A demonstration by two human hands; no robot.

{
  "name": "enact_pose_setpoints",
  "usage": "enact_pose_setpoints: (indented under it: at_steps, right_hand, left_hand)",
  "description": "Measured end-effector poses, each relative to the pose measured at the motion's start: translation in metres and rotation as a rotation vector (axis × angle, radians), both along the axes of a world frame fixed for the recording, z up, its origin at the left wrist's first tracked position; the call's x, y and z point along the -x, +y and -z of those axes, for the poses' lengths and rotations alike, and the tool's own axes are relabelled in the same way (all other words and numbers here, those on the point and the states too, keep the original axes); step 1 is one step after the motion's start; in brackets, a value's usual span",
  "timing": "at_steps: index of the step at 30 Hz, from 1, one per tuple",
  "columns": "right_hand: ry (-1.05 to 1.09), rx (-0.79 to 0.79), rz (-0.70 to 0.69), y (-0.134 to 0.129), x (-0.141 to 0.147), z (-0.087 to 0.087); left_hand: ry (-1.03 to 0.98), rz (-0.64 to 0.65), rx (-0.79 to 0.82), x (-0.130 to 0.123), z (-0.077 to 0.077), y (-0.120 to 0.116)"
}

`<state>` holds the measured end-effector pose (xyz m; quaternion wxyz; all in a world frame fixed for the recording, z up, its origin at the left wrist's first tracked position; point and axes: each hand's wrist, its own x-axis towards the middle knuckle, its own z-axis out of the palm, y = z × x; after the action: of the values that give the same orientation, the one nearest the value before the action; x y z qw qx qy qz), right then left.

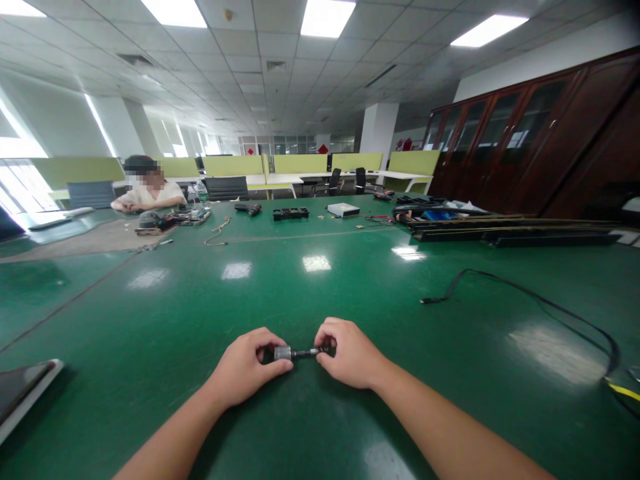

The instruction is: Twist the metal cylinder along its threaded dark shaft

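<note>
A small metal shaft part (303, 353) lies level between my two hands, low in the middle of the head view. Its left end is a wide silver cylinder, pinched between the thumb and fingers of my left hand (250, 363). The thin dark rod runs right to a darker end, where the thumb and fingers of my right hand (350, 353) are closed on it. Part of that right end is hidden by the fingers. Both hands are just above or on the green table (270, 287).
A black cable (540, 297) curves over the right side. At the left edge is a flat framed panel (30, 393). A drill (249, 209), a black part (291, 213), a white box (343, 210) and long black rails (550, 237) lie farther back. A person (150, 187) sits far left.
</note>
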<state>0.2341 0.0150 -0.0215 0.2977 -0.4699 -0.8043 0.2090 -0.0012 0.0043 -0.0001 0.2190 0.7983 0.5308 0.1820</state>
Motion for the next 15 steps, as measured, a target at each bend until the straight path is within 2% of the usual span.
enact_pose_setpoints:
  at_steps: [3, 15]
  right_hand:
    - [-0.008, -0.004, 0.023, 0.0032, -0.0051, 0.001]
    - [-0.006, -0.017, -0.049, 0.0001, -0.0051, 0.0013]
  left_hand:
    - [0.003, -0.005, -0.001, 0.0009, 0.0008, 0.0001]
    - [-0.01, 0.001, 0.008, -0.001, -0.0021, 0.0]
